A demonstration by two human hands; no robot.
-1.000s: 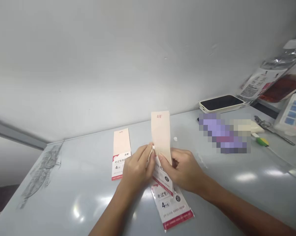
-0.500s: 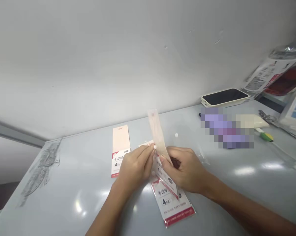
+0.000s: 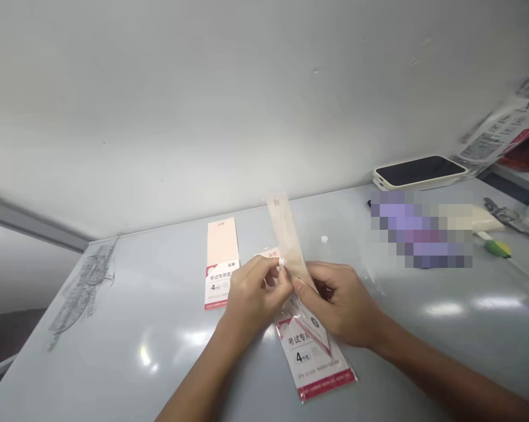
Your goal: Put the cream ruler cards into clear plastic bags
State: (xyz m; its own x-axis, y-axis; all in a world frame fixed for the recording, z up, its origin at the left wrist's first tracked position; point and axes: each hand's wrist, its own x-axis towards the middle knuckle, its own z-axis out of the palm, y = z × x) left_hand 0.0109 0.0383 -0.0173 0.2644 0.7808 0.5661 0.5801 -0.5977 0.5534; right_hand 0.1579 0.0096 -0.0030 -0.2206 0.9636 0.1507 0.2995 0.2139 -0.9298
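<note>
My right hand (image 3: pixel 343 302) is closed on a clear plastic packet (image 3: pixel 286 225) with a folded pinkish card inside, its thumb in front and its long end pointing away from me. Close beside it, my left hand (image 3: pixel 255 287) pinches a small white piece (image 3: pixel 282 262) at the packet's edge; its exact kind is too small to tell. Below both hands lies another printed packet (image 3: pixel 319 369) in clear film, partly covered by the held one. A pink and white printed card (image 3: pixel 223 246) lies flat to the left, its lower right corner hidden behind my left hand.
Clear rulers and a protractor (image 3: pixel 86 290) lie at the table's left. A white round piece (image 3: pixel 324 239) sits beyond my right hand. Further right are a phone (image 3: pixel 420 173), a blurred purple object (image 3: pixel 405 228), a green and yellow cable end (image 3: pixel 497 248) and plastic-wrapped packages (image 3: pixel 499 135).
The view has turned slightly left, so things appear further right. My left fingers have shifted their pinch on the small white piece, which now shows more. My right hand keeps its hold on the packet.
</note>
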